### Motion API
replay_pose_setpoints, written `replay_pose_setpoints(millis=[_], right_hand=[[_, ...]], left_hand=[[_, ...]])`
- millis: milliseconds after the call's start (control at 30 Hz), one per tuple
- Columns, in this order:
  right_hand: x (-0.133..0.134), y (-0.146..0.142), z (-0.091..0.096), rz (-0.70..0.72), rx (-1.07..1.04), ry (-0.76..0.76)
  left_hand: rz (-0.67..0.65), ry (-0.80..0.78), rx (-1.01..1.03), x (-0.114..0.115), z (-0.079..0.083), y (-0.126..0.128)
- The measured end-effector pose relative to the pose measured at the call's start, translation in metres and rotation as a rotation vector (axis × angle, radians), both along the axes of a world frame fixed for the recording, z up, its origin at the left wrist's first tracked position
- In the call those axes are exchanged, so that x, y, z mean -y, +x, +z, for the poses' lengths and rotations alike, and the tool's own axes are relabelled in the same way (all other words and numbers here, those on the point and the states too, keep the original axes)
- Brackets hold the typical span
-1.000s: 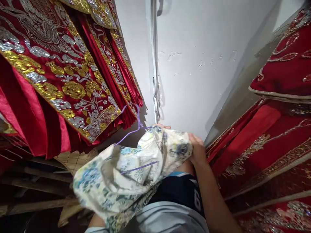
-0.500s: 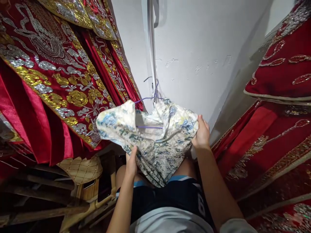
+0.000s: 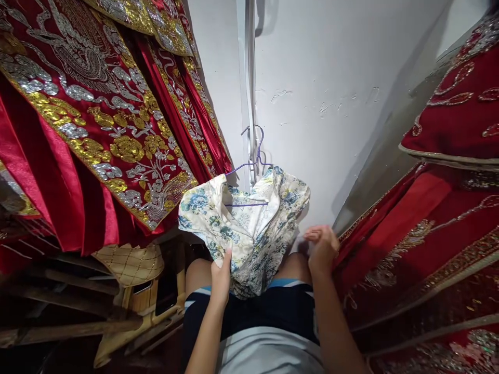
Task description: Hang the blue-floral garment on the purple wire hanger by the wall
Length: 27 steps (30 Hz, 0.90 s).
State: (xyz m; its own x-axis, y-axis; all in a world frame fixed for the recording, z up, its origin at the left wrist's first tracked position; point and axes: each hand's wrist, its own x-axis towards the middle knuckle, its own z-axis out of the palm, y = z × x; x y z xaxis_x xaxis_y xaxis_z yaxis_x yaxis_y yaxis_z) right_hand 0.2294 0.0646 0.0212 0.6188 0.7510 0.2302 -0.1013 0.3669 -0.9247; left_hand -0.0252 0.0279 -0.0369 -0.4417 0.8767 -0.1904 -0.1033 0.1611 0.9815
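— So, nearest first: what are the hands doing with the floral garment (image 3: 249, 234)?

— The left hand (image 3: 220, 278) sits at its lower hem, fingers closed on the cloth, just above the person's dark shorts (image 3: 273, 306). The right hand (image 3: 322, 248) is off to the garment's right side, curled into a loose fist. It looks blurred, and I cannot tell whether any fabric remains between those fingers.

— That differs from half a second ago?

— Yes. Then the right hand pinched the garment's right shoulder and held it spread; now it has dropped lower and seems to have come away from that corner. The left hand has stayed on the hem.

— And the garment itself?

— It hangs on a purple wire hanger (image 3: 253, 161), bunched and drooping, its neck opening facing up. A second ago it was a crumpled bundle low over the lap; it has since risen, and the hanger's hook now sits up against the white vertical strip (image 3: 249, 104) on the wall behind the garment.

— So what does that tell you?

— I judge the hanger carries the weight now, since one hand has let go and the cloth keeps its height.

— What surrounds it?

— Left of the garment, red embroidered robes (image 3: 97, 130) with gold and silver work, and a woven stool (image 3: 130, 265) below them. Right of it, more red embroidered cloth (image 3: 429, 234). Behind it, the white wall (image 3: 331, 78).
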Motion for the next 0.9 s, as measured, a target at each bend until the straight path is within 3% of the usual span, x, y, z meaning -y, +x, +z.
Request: replay_pose_setpoints(millis=[67,133,233,367,500,533,600,733,800,900], right_hand=[[0.001,-0.027,-0.003,0.353,0.13,-0.108],[0.006,-0.055,-0.008,0.693,0.264,-0.193],[0.013,-0.083,-0.012,0.922,0.379,-0.241],[0.014,-0.079,-0.009,0.887,0.386,-0.231],[0.014,-0.064,-0.005,0.899,0.348,-0.262],[0.014,-0.063,-0.004,0.907,0.35,-0.273],[0.016,-0.065,-0.003,0.929,0.357,-0.287],[0.022,-0.068,-0.002,1.029,0.348,-0.296],[0.021,-0.066,0.003,1.017,0.306,-0.285],[0.007,-0.059,0.027,0.841,0.139,-0.221]], left_hand=[[0.035,-0.043,0.025,0.002,0.001,0.008],[0.012,0.056,0.05,0.004,0.003,0.016],[-0.049,0.217,0.066,0.006,0.006,0.021],[-0.008,0.237,0.032,0.009,0.002,0.018],[0.377,0.6,-0.225,0.012,-0.004,0.018],[0.413,0.701,-0.314,0.013,-0.005,0.02],[0.298,0.798,-0.477,0.012,-0.003,0.027],[-0.124,0.738,-0.605,0.004,0.005,0.044],[-0.179,0.734,-0.605,0.0,0.008,0.05],[-0.217,0.724,-0.605,-0.003,0.011,0.051]])
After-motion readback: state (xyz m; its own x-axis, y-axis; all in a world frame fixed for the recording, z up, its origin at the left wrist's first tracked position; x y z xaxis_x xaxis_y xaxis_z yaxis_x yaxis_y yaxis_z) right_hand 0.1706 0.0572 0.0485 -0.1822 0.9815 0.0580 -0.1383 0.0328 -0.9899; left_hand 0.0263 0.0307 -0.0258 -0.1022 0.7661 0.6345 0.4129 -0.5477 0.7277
